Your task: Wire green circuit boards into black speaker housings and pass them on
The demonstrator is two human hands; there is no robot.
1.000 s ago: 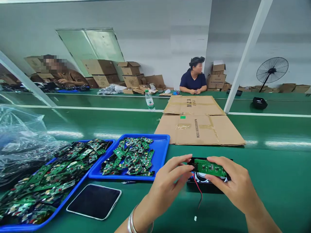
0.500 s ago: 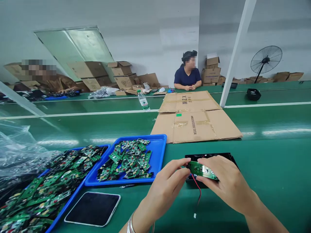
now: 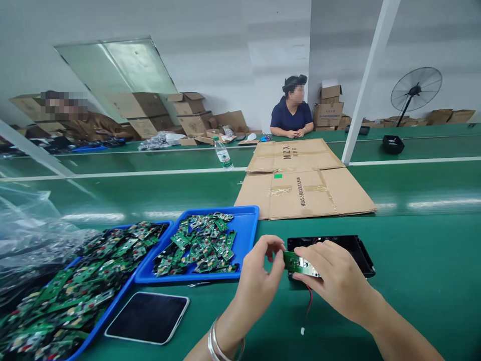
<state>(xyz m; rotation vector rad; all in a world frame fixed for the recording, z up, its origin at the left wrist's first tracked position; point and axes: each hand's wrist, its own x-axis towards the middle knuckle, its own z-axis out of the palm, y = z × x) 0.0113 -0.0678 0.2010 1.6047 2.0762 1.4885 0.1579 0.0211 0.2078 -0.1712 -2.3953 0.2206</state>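
A green circuit board (image 3: 299, 263) is held tilted above the front edge of a black plastic casing (image 3: 353, 245). My right hand (image 3: 334, 273) grips the board's right part between thumb and fingers. At its left end, the thumb and fingertips of my left hand (image 3: 259, 271) are pinched on the board's edge; the exact contact is partly hidden. Below the board, a red and black wire (image 3: 310, 297) comes out over the table and ends in a small white connector (image 3: 302, 331). My hands cover part of the casing.
Two blue trays, one nearer the middle (image 3: 250, 240) and one at left (image 3: 101, 321), carry many circuit boards. A phone (image 3: 148, 317) lies in front of them. Beyond are flattened cardboard (image 3: 278, 198), a water bottle (image 3: 223, 154) and a white post (image 3: 370, 82). Two people sit across the tables.
The circuit board has shifted slightly left and down with my right hand. My left hand has moved a little, its fingers now more curled at the board's left end.
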